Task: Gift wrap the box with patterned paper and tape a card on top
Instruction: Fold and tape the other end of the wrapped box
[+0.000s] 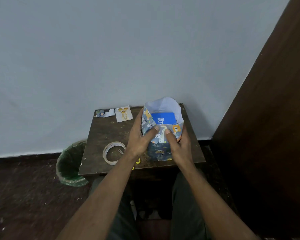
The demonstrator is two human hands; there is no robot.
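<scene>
Box point(164, 118): standing on end at the far right of the worktop point(107, 135), blue face showing inside the open paper point(163, 105) collar.
Fingers: both thumbs are pressing the near flap; left hand point(139, 135) and right hand point(177, 143) are curling round the sides.
Risk: the unfolded collar could be springing open or creasing crookedly if the pressing eases before tape point(113, 152) goes on.
Writing: white "tr" on the box; the small word above is unclear; card point(123, 113) script is unreadable.

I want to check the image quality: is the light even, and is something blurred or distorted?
Head view: dim, soft light, no glare; the wide lens bends the brown panel at right; small print on the blue box and card is too soft to read; the hands look sharp enough.
</scene>
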